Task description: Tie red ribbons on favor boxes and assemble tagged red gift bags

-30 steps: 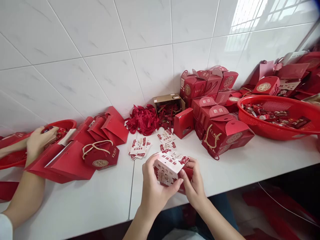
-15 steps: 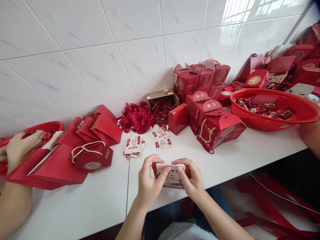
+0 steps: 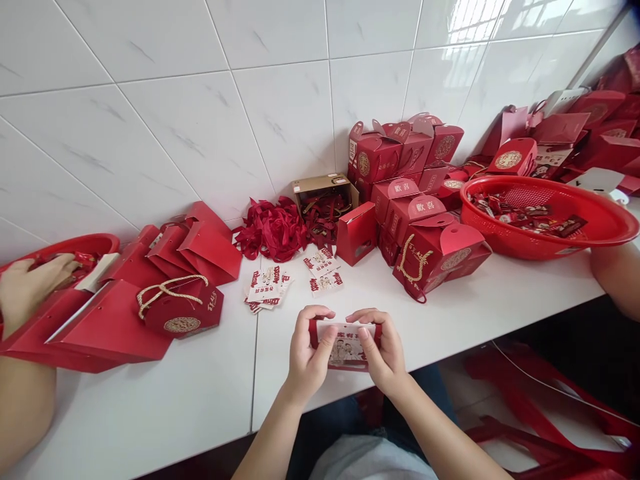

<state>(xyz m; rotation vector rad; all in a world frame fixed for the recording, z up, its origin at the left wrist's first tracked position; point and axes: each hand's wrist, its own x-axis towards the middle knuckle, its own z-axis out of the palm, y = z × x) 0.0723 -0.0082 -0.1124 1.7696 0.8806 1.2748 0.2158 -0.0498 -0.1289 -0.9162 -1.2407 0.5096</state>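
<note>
Over the table's near edge, my left hand (image 3: 311, 347) and my right hand (image 3: 384, 350) hold a small red box (image 3: 345, 366) from its two sides. Against its front lies a white printed card (image 3: 347, 347) with a cartoon couple and red characters; both thumbs press on its face. My other fingers wrap behind the box, where they are partly hidden. Just beyond my hands are a pile of similar cards (image 3: 267, 288) on the left and a few more cards (image 3: 326, 281) nearer the middle. An upright red box (image 3: 357, 233) stands behind them.
Red ribbons (image 3: 273, 229) lie beside an open cardboard box (image 3: 320, 183). Stacked red gift boxes (image 3: 435, 257) and a red basket (image 3: 600, 233) of sweets stand right. At left, a co-worker's hand (image 3: 37, 287) reaches into another basket beside red boxes (image 3: 115, 327). Another person's arm (image 3: 616, 280) is at right.
My thumbs have moved apart, baring more of the card's printing. The co-worker's hand at left has shifted in the basket. The whole view has tilted slightly.
</note>
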